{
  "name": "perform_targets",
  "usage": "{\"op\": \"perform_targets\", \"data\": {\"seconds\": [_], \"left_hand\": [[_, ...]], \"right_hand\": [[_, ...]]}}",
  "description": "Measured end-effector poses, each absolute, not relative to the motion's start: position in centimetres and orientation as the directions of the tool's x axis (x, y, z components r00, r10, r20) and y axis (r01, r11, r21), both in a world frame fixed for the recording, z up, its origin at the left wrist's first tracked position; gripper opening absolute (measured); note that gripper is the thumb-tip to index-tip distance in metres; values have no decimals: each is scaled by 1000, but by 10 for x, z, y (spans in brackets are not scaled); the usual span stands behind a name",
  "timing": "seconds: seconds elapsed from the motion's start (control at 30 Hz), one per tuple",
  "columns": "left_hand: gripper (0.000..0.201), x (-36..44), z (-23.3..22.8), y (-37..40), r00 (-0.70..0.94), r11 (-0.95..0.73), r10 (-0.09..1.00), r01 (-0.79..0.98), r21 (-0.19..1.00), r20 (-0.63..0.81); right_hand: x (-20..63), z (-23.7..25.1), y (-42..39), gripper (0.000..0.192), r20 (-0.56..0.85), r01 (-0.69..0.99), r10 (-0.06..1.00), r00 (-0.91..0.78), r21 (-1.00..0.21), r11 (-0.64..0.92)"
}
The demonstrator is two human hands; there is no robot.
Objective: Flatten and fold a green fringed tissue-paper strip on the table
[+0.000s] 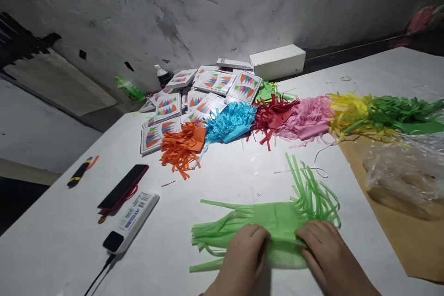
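Note:
A light green fringed tissue paper (277, 215) lies on the white table (222, 175) close to me, strips fanning out left and up to the right. My left hand (243, 259) presses its uncut middle from the left, fingers curled on the paper. My right hand (326, 254) grips the same paper from the right, fingertips pinching its fold. Behind it runs a row of fringed paper bundles: orange (182, 145), blue (231, 122), red (272, 115), pink (308, 118), yellow (350, 113) and dark green (402, 113).
Several printed cards (215, 88) are heaped at the back by a white box (277, 61). A dark phone (123, 186), a white power bank (132, 222) with cable and a black pen (79, 172) lie left. Brown paper (409, 236) with a clear plastic bag (405, 171) covers the right.

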State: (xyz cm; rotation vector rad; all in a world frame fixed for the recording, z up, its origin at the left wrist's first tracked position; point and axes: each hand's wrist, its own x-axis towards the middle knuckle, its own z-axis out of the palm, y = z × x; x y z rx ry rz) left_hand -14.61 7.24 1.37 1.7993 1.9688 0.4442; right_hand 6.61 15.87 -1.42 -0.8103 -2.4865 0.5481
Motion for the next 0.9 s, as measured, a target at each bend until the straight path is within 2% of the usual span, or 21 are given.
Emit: {"op": "perform_targets", "data": {"seconds": [0.07,0.17,0.3,0.43,0.5,0.57,0.67,0.73,0.8,0.9], "left_hand": [[23,-150,22,83,-80,173,977,844,508,-199],[22,-159,31,99,-98,214,963,845,489,-251],[21,-171,34,114,-93,237,946,851,468,-310],[20,-175,35,117,-84,241,941,846,475,-328],[22,-175,35,115,-90,243,943,844,478,-320],[22,-175,33,111,-93,240,946,843,481,-309],[20,-174,27,104,-80,218,955,843,492,-286],[19,-172,23,99,-69,196,963,845,498,-261],[19,-169,20,94,-66,173,972,851,495,-226],[22,-165,17,87,-55,129,985,866,483,-164]], "right_hand": [[62,-12,164,24,200,498,651,-732,-494,713],[52,-7,177,24,73,587,707,-703,-501,636],[40,0,191,27,-4,641,728,-686,-478,601],[43,3,191,15,-20,647,722,-691,-464,606],[51,-1,188,28,17,645,726,-688,-443,622],[64,-9,186,37,127,660,736,-665,-362,658],[86,-23,186,36,360,686,687,-631,-156,711],[99,-31,184,33,437,705,653,-618,-61,707],[107,-36,181,33,464,719,645,-607,-26,695],[112,-39,175,35,470,760,689,-552,-55,647]]}}
